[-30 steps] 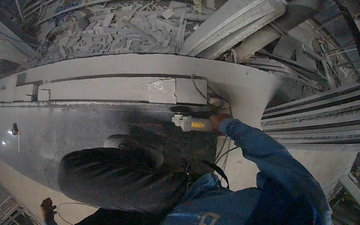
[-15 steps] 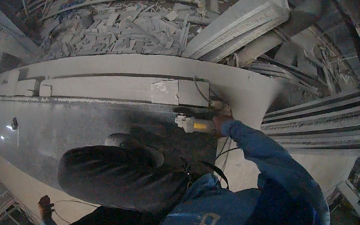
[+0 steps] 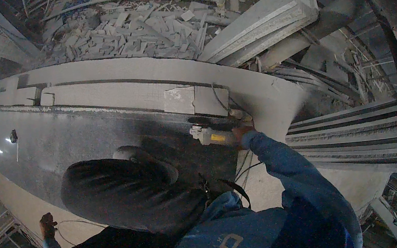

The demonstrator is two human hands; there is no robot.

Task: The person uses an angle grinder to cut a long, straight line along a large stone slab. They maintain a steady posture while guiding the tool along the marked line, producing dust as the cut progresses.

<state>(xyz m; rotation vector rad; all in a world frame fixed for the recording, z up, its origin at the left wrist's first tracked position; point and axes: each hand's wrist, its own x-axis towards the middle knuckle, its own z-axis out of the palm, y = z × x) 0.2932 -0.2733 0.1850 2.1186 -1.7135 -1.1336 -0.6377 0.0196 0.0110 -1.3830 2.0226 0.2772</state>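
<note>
My right hand (image 3: pixel 244 134) is closed around the rear of a grey angle grinder (image 3: pixel 215 137) with a yellow label. Its dark disc end lies against or just above the long dark stone slab (image 3: pixel 68 132), close to the slab's far edge; the exact contact is hard to see. A cord (image 3: pixel 249 168) runs near the tool toward my body. Out at the left, beyond my bent leg, my left hand (image 3: pixel 47 225) hangs with its fingers curled in. A thin cable (image 3: pixel 79 220) passes beside it, and whether the fingers hold anything is hidden.
Pale stone strips (image 3: pixel 115 94) lie along the slab's far side. Broken stone offcuts (image 3: pixel 141 31) heap up beyond the pale surface (image 3: pixel 254 80). Long stone beams (image 3: pixel 260 24) lean at the back right, above stacked slabs (image 3: pixel 351 124). A small dark object (image 3: pixel 13 136) sits on the slab's left end.
The grinder and my right hand have shifted very slightly left in the picture, along with the whole scene. My left hand stays curled in nearly the same place.
</note>
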